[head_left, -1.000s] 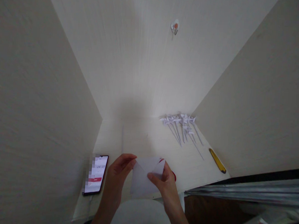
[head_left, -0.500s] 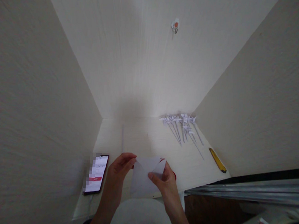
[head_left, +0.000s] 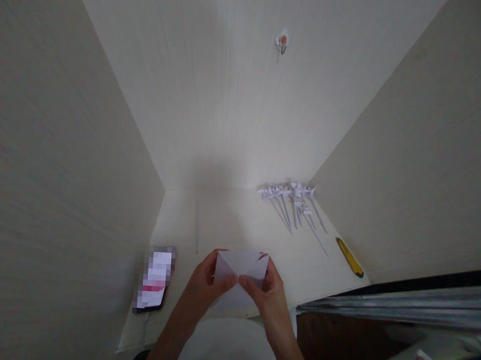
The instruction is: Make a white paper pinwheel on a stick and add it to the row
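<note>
A white sheet of paper (head_left: 241, 264) with folded-in corners is held just above the near part of a pale desk (head_left: 229, 223). My left hand (head_left: 207, 286) pinches its left flap. My right hand (head_left: 264, 290) pinches the right flap, and the thumbs of both meet at the middle of the paper. A bit of something red shows at the paper's upper right corner, mostly hidden.
A phone (head_left: 155, 278) with a lit screen lies at the desk's left front. Several folded white paper pinwheels on sticks (head_left: 294, 202) lie at the back right, a yellow utility knife (head_left: 350, 257) beside them. A thin white stick (head_left: 197, 226) lies left of centre. Walls close in on three sides.
My left hand has moved right, from the paper's left edge onto its middle, folding the left corner in. The paper now sits a little lower and squarer.
</note>
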A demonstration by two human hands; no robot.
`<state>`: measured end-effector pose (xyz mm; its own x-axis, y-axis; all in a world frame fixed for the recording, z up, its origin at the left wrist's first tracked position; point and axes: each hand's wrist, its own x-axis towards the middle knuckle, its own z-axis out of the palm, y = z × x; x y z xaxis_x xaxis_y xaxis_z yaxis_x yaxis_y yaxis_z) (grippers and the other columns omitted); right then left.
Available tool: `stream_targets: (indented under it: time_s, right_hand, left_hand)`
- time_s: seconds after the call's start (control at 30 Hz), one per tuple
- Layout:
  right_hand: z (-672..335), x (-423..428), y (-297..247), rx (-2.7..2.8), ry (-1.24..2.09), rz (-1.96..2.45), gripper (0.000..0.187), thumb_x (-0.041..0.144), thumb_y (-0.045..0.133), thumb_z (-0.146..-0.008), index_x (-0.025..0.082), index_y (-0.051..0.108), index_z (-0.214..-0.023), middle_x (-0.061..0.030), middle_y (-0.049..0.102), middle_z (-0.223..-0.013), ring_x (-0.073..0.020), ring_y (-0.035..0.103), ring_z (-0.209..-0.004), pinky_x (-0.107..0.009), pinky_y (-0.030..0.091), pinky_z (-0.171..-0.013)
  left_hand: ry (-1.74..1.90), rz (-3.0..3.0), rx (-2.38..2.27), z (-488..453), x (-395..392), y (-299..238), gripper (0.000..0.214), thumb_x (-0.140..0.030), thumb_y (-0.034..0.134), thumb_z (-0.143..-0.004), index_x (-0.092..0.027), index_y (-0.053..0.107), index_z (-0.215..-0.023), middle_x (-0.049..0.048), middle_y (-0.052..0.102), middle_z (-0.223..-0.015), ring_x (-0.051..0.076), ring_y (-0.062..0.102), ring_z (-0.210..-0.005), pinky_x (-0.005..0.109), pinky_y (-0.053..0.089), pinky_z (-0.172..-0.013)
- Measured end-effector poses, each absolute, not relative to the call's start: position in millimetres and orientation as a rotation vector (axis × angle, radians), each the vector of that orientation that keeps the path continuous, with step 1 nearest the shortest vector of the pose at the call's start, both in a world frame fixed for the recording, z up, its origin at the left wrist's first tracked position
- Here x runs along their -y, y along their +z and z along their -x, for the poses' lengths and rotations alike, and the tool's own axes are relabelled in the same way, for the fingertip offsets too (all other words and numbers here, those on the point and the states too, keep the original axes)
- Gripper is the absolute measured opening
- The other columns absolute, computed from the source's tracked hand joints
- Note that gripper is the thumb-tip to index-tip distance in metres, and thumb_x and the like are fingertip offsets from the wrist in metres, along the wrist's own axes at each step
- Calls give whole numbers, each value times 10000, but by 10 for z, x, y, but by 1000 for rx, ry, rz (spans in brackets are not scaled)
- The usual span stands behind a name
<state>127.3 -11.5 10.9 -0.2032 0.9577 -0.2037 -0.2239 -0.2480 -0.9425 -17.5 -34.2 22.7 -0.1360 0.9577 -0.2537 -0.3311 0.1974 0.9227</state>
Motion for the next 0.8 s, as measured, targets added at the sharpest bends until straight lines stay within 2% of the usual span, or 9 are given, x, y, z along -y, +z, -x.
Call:
stream_targets:
  time_s: [0.17, 0.33, 0.47, 0.6, 0.8]
  right_hand:
    - [-1287, 116, 127, 1082, 1589, 1110, 424, 285, 774, -694, 218, 589, -1069, -44, 706, -1002, -234, 645, -953, -358, 519, -849]
    - [-1279, 107, 106, 1059, 1618, 1068, 397, 335, 768, -715, 220, 590, -1051, -38, 704, -983, -222, 645, -924, -333, 524, -818]
    - [-1320, 83, 121, 1043, 1634, 1001, 350, 474, 692, -784, 249, 599, -1036, -15, 700, -922, -184, 645, -801, -263, 515, -687]
    - [-1425, 38, 148, 1082, 1547, 1128, 400, 584, 590, -832, 228, 654, -1003, -15, 654, -802, -160, 615, -713, -249, 493, -660]
    - [-1485, 23, 167, 1074, 1556, 1113, 383, 556, 582, -856, 211, 661, -1002, -18, 643, -784, -140, 593, -678, -253, 470, -656]
  left_hand:
    - [1235, -704, -1251, 152, 358, 281, 364, -322, 806, -619, -172, 668, -920, 33, 730, -814, 183, 664, -770, 256, 505, -679]
    - [1259, -700, -1249, 191, 343, 255, 351, -317, 809, -612, -163, 677, -897, 28, 730, -778, 171, 650, -712, 251, 498, -647]
    - [1312, -613, -1222, 218, 339, 253, 387, -305, 821, -604, -160, 679, -934, 39, 743, -821, 178, 663, -721, 288, 525, -696]
    - [1466, -486, -1308, 209, 339, 318, 368, -307, 813, -590, -166, 685, -905, 43, 752, -819, 172, 669, -727, 271, 525, -677]
    - [1540, -387, -1331, 180, 329, 383, 417, -320, 825, -558, -168, 683, -920, 54, 762, -877, 185, 691, -772, 291, 540, -718]
